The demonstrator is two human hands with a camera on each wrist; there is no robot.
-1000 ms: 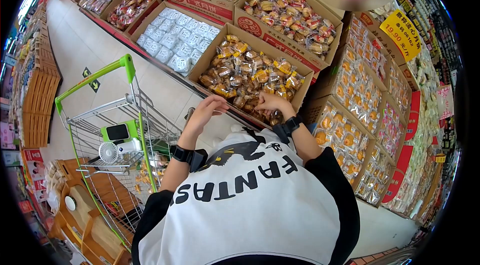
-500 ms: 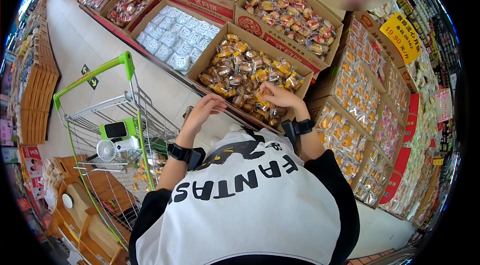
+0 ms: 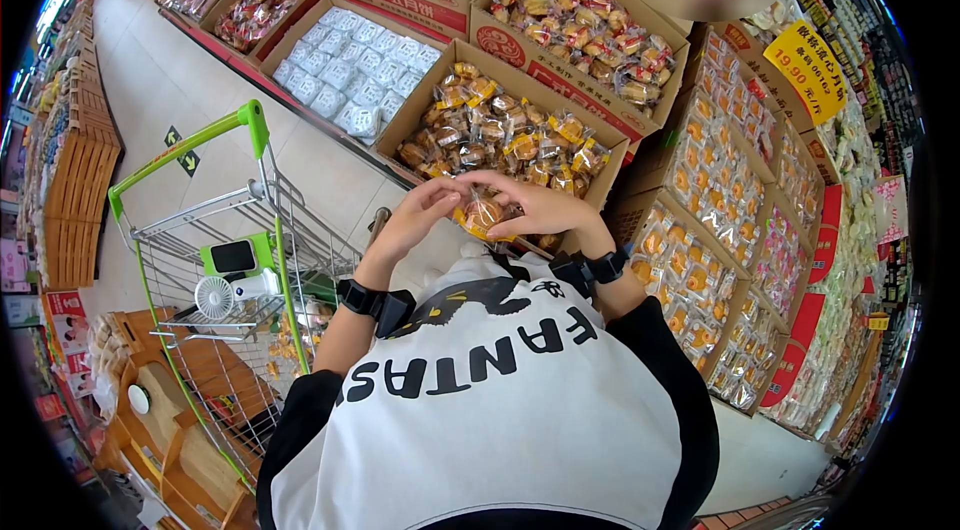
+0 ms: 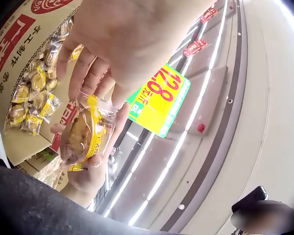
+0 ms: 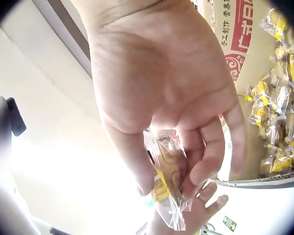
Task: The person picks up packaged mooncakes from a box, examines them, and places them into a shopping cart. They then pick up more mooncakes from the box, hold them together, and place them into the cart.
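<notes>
My right hand (image 3: 548,210) pinches one clear-wrapped brown pastry with a yellow band (image 3: 482,216) over the near edge of an open carton (image 3: 600,192) of similar packets. In the right wrist view, the packet (image 5: 170,171) sits between the thumb and fingers of my right hand (image 5: 161,83). My left hand (image 3: 408,222) is raised close by on the left, fingers loosely bent. In the left wrist view, the fingertips of my left hand (image 4: 122,44) are at the top end of the wrapper (image 4: 88,137); whether they touch it is unclear.
A green-handled shopping cart (image 3: 250,120) stands at the left, with a small white fan (image 3: 214,298) on it. White packets (image 3: 350,65) fill the tray beside the carton. More cartons of pastries (image 3: 585,30) lie behind, and stacked packets (image 3: 705,180) stand at the right.
My right hand has come up out of the carton and moved left towards my left hand, bringing a single packet with it. The left hand has stayed nearly in place.
</notes>
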